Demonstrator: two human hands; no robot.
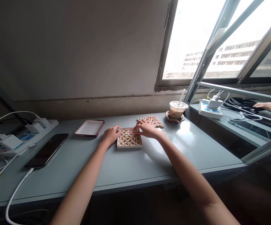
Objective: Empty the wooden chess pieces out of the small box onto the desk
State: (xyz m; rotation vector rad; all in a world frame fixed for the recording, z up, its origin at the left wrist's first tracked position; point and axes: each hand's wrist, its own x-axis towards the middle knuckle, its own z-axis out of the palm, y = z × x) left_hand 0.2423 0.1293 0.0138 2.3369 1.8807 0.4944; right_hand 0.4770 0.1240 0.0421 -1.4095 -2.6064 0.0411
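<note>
A shallow white box [129, 147] lies on the desk in front of me, holding rows of round wooden Chinese chess pieces [127, 139] with dark characters. My left hand [111, 135] is closed at the box's left side, its fingertips on the rim. Over the far right corner, my right hand [147, 128] reaches in, thumb and fingers bent round a piece there, which they partly cover. Just behind that hand, a cluster of loose pieces with reddish characters [154, 120] is spread on the desk.
A box lid [87, 128] lies upturned to the left. Farther left are a phone [46, 151] on a cable and a power strip [27, 137] with chargers. A lidded drink cup [176, 112] with a straw stands back right. Another person's hand [270, 107] shows beyond the metal frame.
</note>
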